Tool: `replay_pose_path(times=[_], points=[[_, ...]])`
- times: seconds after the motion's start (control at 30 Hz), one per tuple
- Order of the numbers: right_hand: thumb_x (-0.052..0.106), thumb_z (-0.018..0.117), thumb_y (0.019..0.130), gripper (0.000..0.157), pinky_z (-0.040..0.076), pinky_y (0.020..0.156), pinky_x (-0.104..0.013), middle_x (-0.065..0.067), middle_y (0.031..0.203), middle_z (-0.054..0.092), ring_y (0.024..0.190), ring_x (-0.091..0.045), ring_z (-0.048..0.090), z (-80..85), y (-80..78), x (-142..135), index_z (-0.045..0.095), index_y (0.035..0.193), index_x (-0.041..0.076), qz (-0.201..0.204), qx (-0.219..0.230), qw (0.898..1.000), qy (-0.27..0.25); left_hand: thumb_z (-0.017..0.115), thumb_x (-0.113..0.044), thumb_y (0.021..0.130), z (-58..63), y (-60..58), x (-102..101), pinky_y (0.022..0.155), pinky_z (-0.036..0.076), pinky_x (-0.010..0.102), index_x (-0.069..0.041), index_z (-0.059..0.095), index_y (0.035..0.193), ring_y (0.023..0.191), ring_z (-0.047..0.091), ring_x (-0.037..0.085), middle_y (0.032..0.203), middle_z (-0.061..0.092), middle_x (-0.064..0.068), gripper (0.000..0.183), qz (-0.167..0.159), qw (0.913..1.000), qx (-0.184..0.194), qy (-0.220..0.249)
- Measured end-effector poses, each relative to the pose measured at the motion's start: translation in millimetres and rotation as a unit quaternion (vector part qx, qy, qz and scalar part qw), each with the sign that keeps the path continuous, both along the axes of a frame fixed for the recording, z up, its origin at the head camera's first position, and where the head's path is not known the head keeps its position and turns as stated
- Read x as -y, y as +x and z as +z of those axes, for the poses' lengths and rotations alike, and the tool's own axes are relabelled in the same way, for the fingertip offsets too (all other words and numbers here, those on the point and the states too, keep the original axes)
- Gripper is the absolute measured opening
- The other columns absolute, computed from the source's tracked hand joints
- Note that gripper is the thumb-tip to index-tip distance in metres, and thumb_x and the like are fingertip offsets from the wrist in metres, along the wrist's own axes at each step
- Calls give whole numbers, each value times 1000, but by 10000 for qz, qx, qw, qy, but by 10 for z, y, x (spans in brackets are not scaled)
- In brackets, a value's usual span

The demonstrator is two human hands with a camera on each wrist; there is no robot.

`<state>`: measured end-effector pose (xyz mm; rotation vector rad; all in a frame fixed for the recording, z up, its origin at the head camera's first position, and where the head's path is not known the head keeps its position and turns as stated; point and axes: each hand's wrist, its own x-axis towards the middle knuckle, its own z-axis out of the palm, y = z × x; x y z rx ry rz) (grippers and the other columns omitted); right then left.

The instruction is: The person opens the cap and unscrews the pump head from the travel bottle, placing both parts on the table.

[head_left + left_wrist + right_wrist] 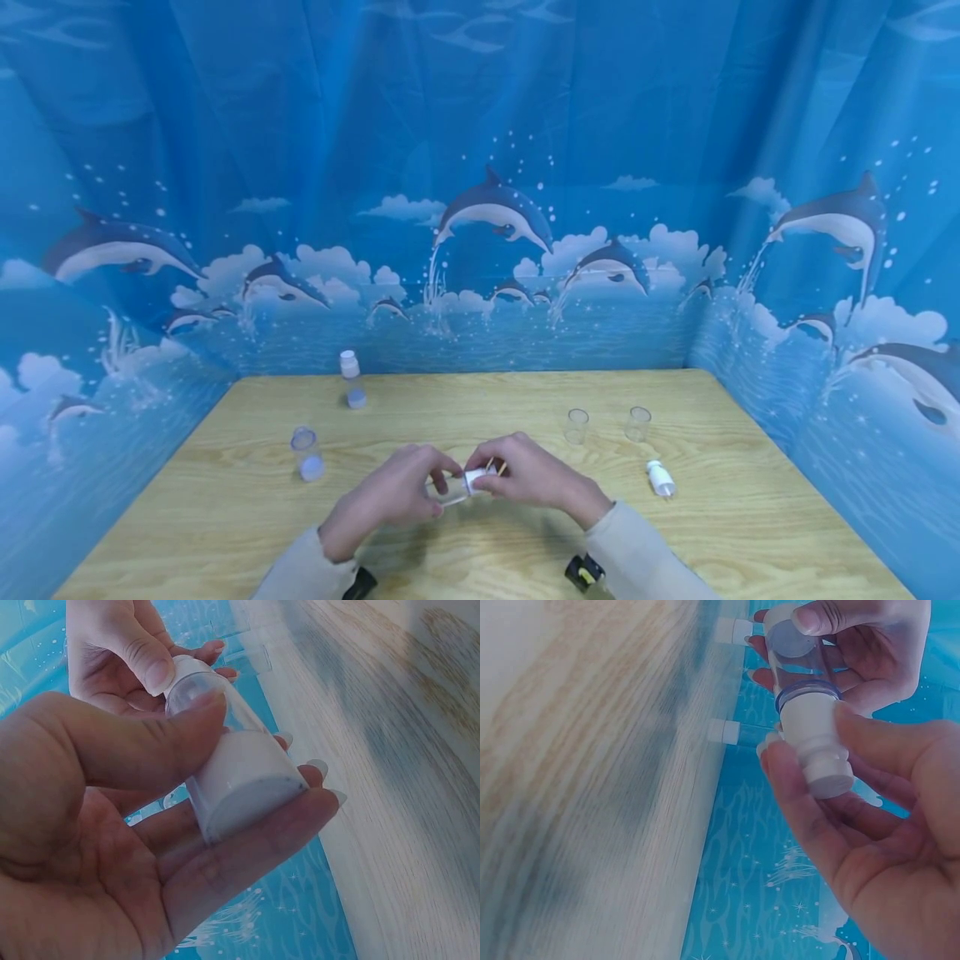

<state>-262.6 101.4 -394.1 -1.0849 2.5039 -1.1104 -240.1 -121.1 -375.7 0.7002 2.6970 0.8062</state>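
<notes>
Okay: left hand [408, 483], fingers curled, grips clear bottle [244, 769]; right hand [534, 470] pinches white pump head [810, 724]. Probably light, slick; hold sidewalls.

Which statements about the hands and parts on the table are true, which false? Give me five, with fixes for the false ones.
1. The left hand holds a clear bottle. True.
2. The right hand holds nothing. False: it grips the white top at the bottle's end.
3. Two clear cups stand on the table, farther back than the loose white pump. True.
4. The loose white pump lies to the left of the left hand. False: it lies to the right of the right hand.
5. The back-left bottle is white at its upper end. True.
</notes>
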Motion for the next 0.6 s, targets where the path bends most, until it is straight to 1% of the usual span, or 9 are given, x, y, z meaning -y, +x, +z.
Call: replay_pose_path(times=[0.1,0.23,0.43,0.6], points=[[14,73,95,22,58,77,-14,-9,108,78,90,-7,71,0,-1,-1,74,115,5,-17,-89,10000,20,81,7,72,0,1,1,74,61,40,-10,74,120,87,70,23,97,78,9,52,19,10000,15,16],[14,74,93,22,58,78,-14,-8,108,78,91,-3,70,3,3,-2,74,115,6,-71,-119,9999,48,81,7,72,0,5,2,74,60,39,-9,74,120,87,70,24,97,77,9,52,40,10000,20,33],[11,76,91,23,58,78,-12,-8,108,78,91,-2,70,11,10,3,75,114,6,-143,-165,9997,72,82,6,71,1,12,4,73,60,38,-7,74,120,87,69,23,95,77,8,51,51,10000,-54,10],[10,78,90,24,57,77,-12,-8,109,77,91,-1,68,13,11,5,75,113,6,-164,-256,9995,105,82,6,71,0,11,2,76,61,41,-7,74,117,88,69,24,95,77,8,49,49,10000,-56,20]])
